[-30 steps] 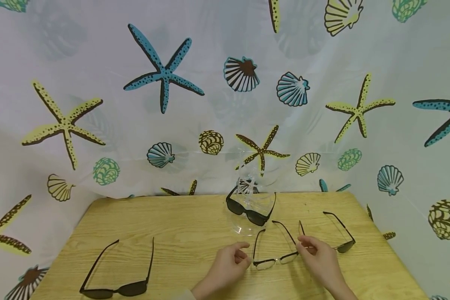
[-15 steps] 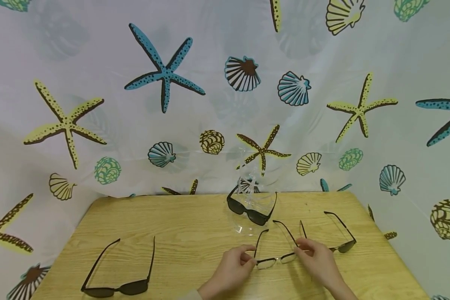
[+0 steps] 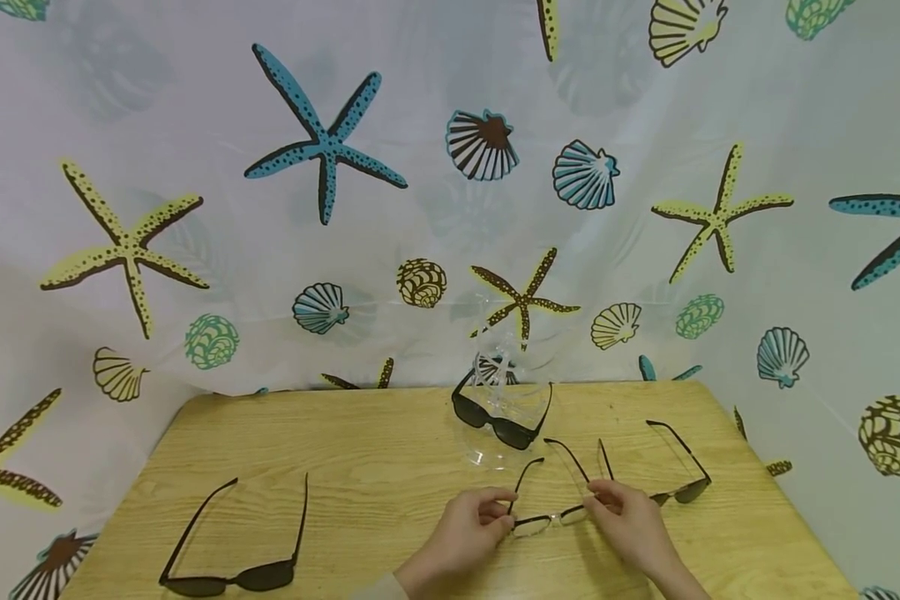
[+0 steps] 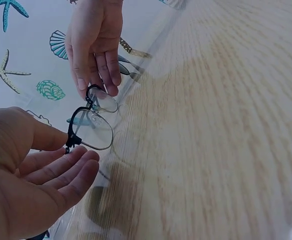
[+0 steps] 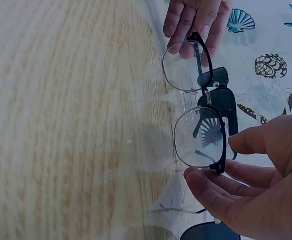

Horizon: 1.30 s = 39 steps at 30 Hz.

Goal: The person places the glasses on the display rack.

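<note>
A pair of eyeglasses [image 3: 556, 518] with a dark browline, thin lower rims and clear lenses is held between both hands, temples unfolded and pointing away. My left hand [image 3: 467, 530] pinches the left hinge corner; in the left wrist view its thumb lies at the dark frame [image 4: 73, 139] with the fingers below. My right hand [image 3: 633, 525] grips the opposite corner, thumb on one side and fingers curled under, as the right wrist view shows. Behind my right hand, which partly hides them, lie sunglasses [image 3: 692, 492] with open temples.
Black sunglasses [image 3: 512, 433] rest on a clear display stand [image 3: 486, 458] at the back of the wooden table [image 3: 360, 442]. Another black pair of sunglasses [image 3: 266, 575] lies at the front left. A curtain [image 3: 390, 225] printed with starfish and shells hangs behind and around the table.
My left hand has moved right and now pinches the eyeglasses' left corner. My right hand has shifted slightly left along the frame. The other glasses have stayed put.
</note>
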Each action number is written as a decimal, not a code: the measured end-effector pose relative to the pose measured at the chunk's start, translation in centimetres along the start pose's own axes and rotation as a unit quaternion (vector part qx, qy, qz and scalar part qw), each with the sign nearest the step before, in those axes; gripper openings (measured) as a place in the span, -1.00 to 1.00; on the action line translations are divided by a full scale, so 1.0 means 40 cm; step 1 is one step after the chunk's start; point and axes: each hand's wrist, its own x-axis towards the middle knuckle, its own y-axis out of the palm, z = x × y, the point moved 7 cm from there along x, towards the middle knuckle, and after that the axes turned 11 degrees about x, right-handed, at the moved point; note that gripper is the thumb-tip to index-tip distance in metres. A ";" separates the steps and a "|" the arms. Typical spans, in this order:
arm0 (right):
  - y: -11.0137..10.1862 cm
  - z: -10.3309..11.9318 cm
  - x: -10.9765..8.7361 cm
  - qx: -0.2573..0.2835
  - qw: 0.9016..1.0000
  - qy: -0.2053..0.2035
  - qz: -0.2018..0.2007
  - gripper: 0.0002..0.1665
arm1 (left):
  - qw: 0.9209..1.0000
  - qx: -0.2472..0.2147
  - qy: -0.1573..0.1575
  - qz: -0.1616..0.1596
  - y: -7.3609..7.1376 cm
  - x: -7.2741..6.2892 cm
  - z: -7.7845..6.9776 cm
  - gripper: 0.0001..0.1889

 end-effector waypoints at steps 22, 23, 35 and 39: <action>-0.022 0.036 -0.031 0.057 0.998 0.017 -0.021 -0.77 | 0.998 -0.048 0.035 -0.011 -0.040 -0.037 -0.031 -0.63; -0.023 0.040 -0.033 0.064 0.998 0.019 -0.022 -0.77 | 0.998 -0.050 0.032 -0.016 -0.046 -0.039 -0.034 -0.63; -0.015 0.077 -0.045 0.109 0.993 0.019 -0.030 -0.76 | 0.993 -0.091 0.042 -0.070 -0.103 -0.056 -0.056 -0.66; -0.011 0.089 -0.048 0.118 0.992 0.013 -0.038 -0.76 | 0.990 -0.094 0.036 -0.097 -0.123 -0.061 -0.062 -0.68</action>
